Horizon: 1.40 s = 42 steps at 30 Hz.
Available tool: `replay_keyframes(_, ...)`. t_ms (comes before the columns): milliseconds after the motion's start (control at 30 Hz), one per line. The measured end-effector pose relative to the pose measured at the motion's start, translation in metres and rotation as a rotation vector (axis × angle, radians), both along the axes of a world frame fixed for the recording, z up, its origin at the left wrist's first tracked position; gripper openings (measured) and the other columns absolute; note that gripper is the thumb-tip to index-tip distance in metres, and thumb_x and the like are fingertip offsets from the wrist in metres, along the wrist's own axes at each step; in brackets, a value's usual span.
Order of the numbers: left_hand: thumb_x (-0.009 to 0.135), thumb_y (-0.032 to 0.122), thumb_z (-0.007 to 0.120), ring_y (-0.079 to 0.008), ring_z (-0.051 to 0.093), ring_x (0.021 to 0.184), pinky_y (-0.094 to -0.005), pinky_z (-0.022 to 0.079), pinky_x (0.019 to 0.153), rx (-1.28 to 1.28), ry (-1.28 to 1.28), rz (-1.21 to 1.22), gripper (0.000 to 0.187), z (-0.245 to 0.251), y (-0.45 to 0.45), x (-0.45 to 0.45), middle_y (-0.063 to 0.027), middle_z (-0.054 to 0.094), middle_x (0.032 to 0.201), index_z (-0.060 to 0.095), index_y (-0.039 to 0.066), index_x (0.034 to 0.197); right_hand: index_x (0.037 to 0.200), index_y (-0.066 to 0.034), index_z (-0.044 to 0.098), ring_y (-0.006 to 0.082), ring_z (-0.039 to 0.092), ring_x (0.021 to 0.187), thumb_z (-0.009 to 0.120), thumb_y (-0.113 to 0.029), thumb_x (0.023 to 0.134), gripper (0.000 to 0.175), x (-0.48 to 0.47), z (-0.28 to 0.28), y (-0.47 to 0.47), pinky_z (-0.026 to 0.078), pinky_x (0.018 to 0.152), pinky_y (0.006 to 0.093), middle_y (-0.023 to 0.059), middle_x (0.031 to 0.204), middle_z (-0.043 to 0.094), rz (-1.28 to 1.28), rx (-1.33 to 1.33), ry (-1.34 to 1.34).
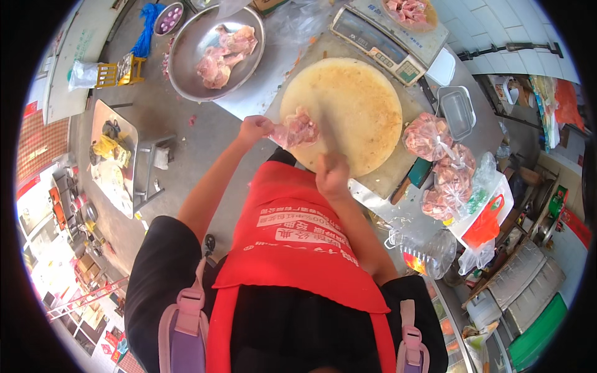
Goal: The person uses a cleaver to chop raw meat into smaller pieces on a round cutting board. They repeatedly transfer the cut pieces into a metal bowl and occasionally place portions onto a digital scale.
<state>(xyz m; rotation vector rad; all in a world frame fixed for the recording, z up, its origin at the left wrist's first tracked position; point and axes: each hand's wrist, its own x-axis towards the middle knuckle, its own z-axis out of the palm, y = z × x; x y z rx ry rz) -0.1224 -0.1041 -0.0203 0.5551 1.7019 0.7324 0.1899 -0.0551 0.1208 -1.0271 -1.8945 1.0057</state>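
My left hand point(256, 129) grips one end of a raw chicken piece point(298, 129), which lies over the near left part of a round chopping block point(364, 107). In my right hand point(332, 173) is the handle of a cleaver point(330, 133); its blade is blurred and stands just right of the meat. Whether the blade touches the block I cannot tell. Beyond my left hand, a wide steel bowl point(186, 65) holds raw chicken leg pieces point(228, 53).
A digital scale point(373, 44) stands behind the block, with a bowl of meat point(410, 11) on it. Tied plastic bags of meat point(426, 136) line the right side near a clear plastic container point(456, 112). A large plastic bottle point(438, 254) lies near the table's right front. A side table point(114, 154) is at left.
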Motion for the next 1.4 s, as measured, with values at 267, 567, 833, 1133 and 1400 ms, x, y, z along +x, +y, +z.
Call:
replay_keyframes(267,0.101,0.006,0.069,-0.0123,0.069,0.074,-0.0305,0.057,0.067,0.052,0.216,-0.150,0.013,-0.001,0.008,-0.001,-0.0054,0.076,0.084,0.079,-0.002,0.105,0.101,0.0036,0.058,0.0525,0.071,0.088,0.064,-0.022,0.105,0.027,0.032,-0.098,-0.008,0.054,0.074,0.0591,0.0302,0.088,0.071,0.101,-0.516,-0.438)
replay_keyframes(567,0.101,0.005,0.072,-0.0131,0.071,0.076,-0.0303,0.059,0.069,0.046,0.113,-0.072,0.014,-0.009,0.006,-0.001,-0.0065,0.077,0.089,0.078,-0.004,0.109,0.113,0.0026,0.059,0.0497,0.070,0.077,0.069,-0.019,0.103,0.026,-0.003,0.019,0.022,0.054,0.066,0.0525,0.0267,0.082,0.070,-0.043,-0.382,-0.189)
replay_keyframes(833,0.100,0.007,0.073,-0.0121,0.070,0.076,-0.0302,0.058,0.068,0.037,0.117,-0.070,0.015,-0.008,0.002,0.000,-0.0058,0.077,0.088,0.078,-0.004,0.110,0.109,0.0016,0.058,0.0513,0.073,0.084,0.064,-0.026,0.106,0.029,0.021,-0.070,-0.028,0.056,0.073,0.0627,0.0313,0.087,0.072,0.094,-0.474,-0.706)
replay_keyframes(1133,0.099,0.006,0.073,-0.0127,0.068,0.074,-0.0308,0.055,0.068,0.196,0.218,-0.062,0.017,-0.002,0.043,-0.001,-0.0065,0.076,0.085,0.078,-0.005,0.111,0.108,0.0016,0.056,0.0524,0.071,0.083,0.065,-0.021,0.104,0.024,0.028,-0.053,0.018,0.053,0.071,0.0627,0.0321,0.088,0.072,-0.107,-0.401,-0.569)
replay_keyframes(1400,0.094,0.008,0.078,-0.0141,0.072,0.073,-0.0334,0.058,0.068,0.061,0.352,-0.133,0.021,0.009,0.044,0.000,-0.0105,0.079,0.086,0.079,-0.003,0.112,0.113,0.0038,0.055,0.0373,0.072,0.073,0.063,-0.015,0.108,0.021,-0.031,0.043,0.019,0.053,0.065,0.0471,0.0247,0.079,0.068,-0.164,-0.060,-0.057)
